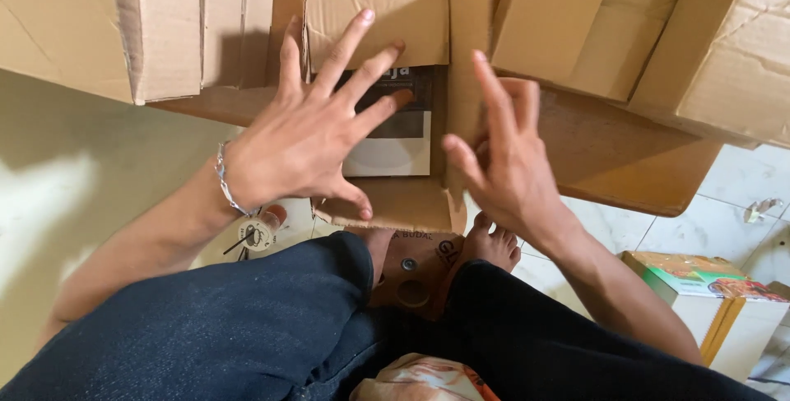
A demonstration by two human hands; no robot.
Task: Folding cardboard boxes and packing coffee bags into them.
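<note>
My dark trousers [247, 327] and bare feet [492, 246] are nearest, with a brown sandal [415, 273] between them. Just beyond, my left hand [309, 134] is spread flat, grasping nothing, over the open small cardboard box [395, 203]. My right hand [506, 162] is also released, fingers up, beside the box's right flap [465, 64]. I think both palms should press the flaps evenly. A dark and white package [395, 138] sits inside. Far boxes [625, 31] crowd the edges; free floor [74, 187] is left
</note>
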